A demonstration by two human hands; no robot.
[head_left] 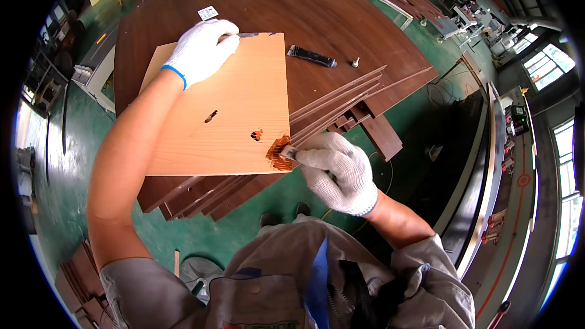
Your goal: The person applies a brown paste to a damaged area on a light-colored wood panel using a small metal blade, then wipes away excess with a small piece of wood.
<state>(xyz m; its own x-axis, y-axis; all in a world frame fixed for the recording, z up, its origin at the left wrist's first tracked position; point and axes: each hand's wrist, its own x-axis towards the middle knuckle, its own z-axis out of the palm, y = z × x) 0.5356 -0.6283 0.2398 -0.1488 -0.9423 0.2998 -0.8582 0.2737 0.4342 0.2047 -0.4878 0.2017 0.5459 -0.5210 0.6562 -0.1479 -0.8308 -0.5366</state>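
A light wooden panel (225,106) lies on top of a stack of dark brown boards (341,109) on the bench (256,6). The gloved left hand (201,49) rests flat on the panel's far edge, fingers spread and gripping nothing. The gloved right hand (338,170) has its fingers closed around a small tool (287,153), pressed at the panel's near right corner, where a reddish-brown patch (278,153) shows. A black bar (311,56) and a small screw (355,61) lie on the dark boards beyond.
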